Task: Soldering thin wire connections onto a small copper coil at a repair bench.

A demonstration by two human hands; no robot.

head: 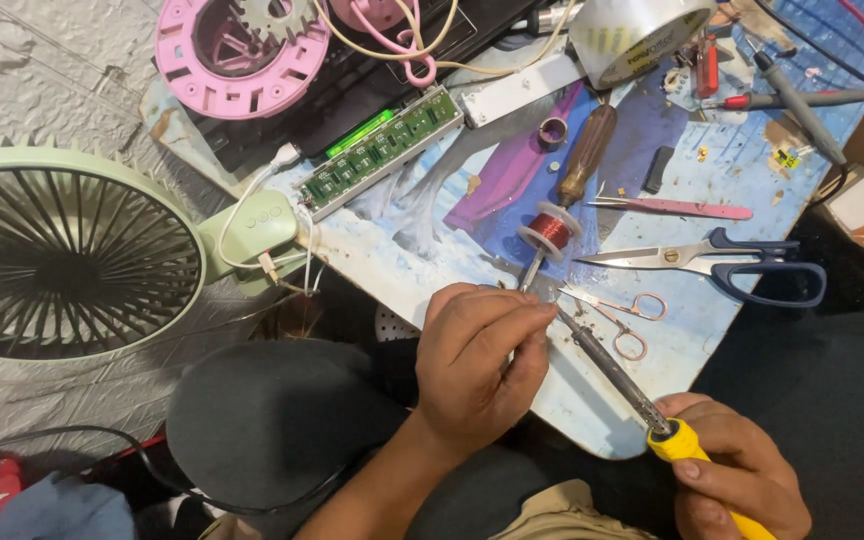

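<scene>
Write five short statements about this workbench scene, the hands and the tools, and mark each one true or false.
1. The right hand grips a soldering iron by its yellow handle. True.
2. The left hand lies flat on the green fan. False: it is over the board's edge, fingers pinched near the iron's tip, apart from the fan.
3. The blue-handled scissors lie on the board. True.
4. A spool of copper wire sits on the shaft of the wooden-handled screwdriver. True.
5. The green circuit board lies beside the right hand. False: it lies at the far side, near the pink fan housing.
</scene>
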